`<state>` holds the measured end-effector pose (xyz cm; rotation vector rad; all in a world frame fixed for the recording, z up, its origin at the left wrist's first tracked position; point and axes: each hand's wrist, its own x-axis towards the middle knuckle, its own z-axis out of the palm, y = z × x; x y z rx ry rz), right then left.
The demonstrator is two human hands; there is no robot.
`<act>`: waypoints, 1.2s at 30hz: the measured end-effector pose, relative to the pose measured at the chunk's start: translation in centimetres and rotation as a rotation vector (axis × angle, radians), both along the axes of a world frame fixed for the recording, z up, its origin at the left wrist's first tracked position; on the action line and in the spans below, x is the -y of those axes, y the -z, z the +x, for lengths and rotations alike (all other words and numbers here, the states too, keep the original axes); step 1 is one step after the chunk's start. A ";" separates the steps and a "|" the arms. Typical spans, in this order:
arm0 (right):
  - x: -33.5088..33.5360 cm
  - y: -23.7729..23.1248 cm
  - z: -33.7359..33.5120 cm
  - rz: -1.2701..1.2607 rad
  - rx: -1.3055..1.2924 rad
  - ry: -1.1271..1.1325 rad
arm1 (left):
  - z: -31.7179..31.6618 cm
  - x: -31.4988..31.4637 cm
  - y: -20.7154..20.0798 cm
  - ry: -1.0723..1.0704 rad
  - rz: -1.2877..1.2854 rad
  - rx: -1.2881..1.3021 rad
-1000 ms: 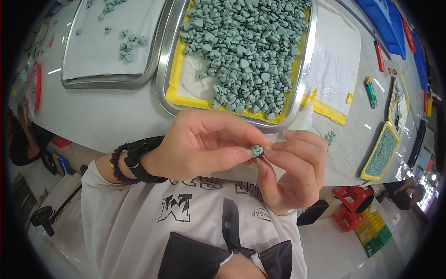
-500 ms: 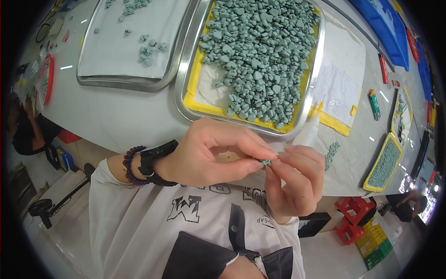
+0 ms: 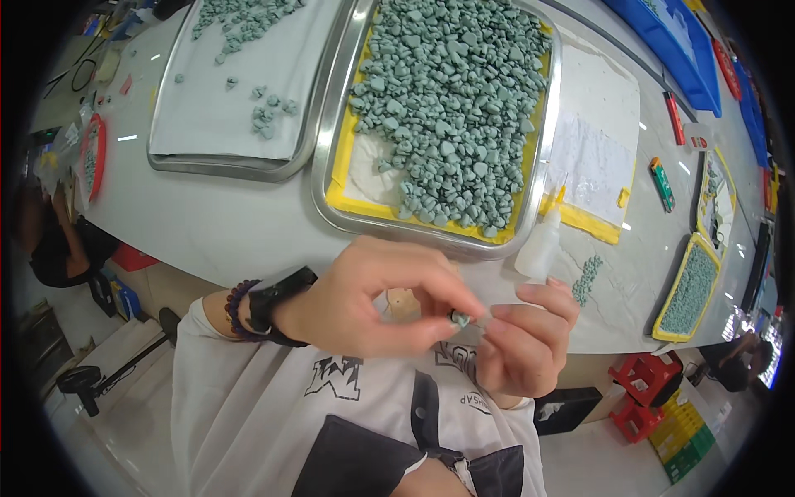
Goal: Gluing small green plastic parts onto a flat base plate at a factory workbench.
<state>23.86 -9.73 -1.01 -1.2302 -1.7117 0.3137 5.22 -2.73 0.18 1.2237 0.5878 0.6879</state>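
My left hand, with a black watch and a beaded bracelet at its wrist, pinches a small grey-green piece between thumb and forefinger. A dark spot shows on the piece's upper side. Just right of it is my right hand, its fingers curled and fingertips pressed together close to the piece. Whatever those fingertips hold is too small to make out. Beyond both hands lies a metal tray, yellow-edged inside, heaped with similar grey-green pieces.
A white squeeze bottle with a yellow tip stands right of the tray. Tiny green bits lie beside it. A paper-lined tray holds more pieces at left. Farther right are a yellow-rimmed tray, a green cutter and a blue bin.
My hands have drawn slightly apart and lower, and the piece has come away from the right fingertips, staying in my left. The view has shifted a little, uncovering more of the bottle.
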 end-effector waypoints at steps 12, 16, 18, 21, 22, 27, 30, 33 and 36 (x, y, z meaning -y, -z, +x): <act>-1.0 1.3 3.6 -0.296 0.055 0.278 | -3.6 -4.8 -0.1 -0.331 1.033 -0.794; -2.0 0.9 3.9 -0.442 0.340 0.210 | -2.3 -4.5 1.0 -0.154 0.971 -0.739; -2.1 1.0 4.0 -0.459 0.409 0.187 | -1.9 -4.5 1.2 -0.140 0.947 -0.734; -2.3 1.5 4.3 -0.449 0.488 0.116 | -1.8 -4.1 1.0 -0.167 0.785 -0.849; -2.5 1.5 4.4 -0.452 0.495 0.131 | -1.7 -4.1 1.1 -0.160 0.789 -0.834; -2.7 0.1 5.0 -0.540 0.480 0.094 | -1.6 -4.1 1.3 -0.099 0.868 -0.879; -3.4 0.6 5.6 -0.565 0.386 0.057 | -1.2 -4.3 2.0 -0.103 0.840 -0.899; -2.9 -0.1 6.2 -0.470 0.311 0.042 | -1.1 -3.9 1.9 -0.107 0.780 -0.810; -2.6 -0.6 6.6 -0.421 0.182 0.049 | -0.9 -3.8 1.7 -0.114 0.764 -0.818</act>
